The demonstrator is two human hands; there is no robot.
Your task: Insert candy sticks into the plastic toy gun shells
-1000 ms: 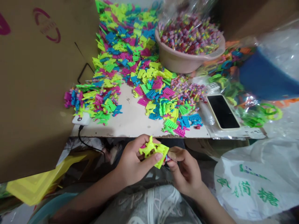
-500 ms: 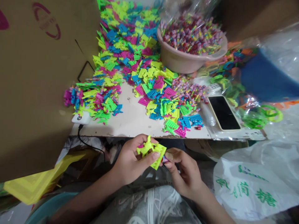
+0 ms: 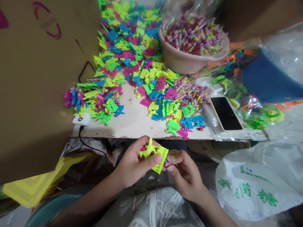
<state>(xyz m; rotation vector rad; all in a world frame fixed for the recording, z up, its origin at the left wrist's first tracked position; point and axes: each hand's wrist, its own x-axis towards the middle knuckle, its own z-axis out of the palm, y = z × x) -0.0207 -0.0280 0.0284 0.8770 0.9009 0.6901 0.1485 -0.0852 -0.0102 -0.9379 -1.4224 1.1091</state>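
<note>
My left hand (image 3: 136,165) grips a yellow plastic toy piece (image 3: 151,153), a small figure joined to a ridged rectangular plate, with the thumb across its face. A bit of magenta plastic shows behind it, under the fingers. My right hand (image 3: 187,173) pinches a small wrapped candy (image 3: 167,163) at the plate's right edge; most of it is hidden by the fingertips. Beyond the hands, a heap of similar toy pieces (image 3: 165,94) in yellow, green, blue and magenta covers much of the white table (image 3: 132,123).
Wrapped candies fill a pink basin (image 3: 184,60); more lie in a loose pile (image 3: 191,90) before it. A phone (image 3: 226,113) rests at the right. A cardboard box (image 3: 47,94) walls the left side, near a white charger (image 3: 81,119) with a black cable. A white bag (image 3: 255,170) sits lower right.
Both hands stay almost in place with the yellow piece between them. The right fingers have shifted slightly at the plate's edge, and a little more of the candy shows.
</note>
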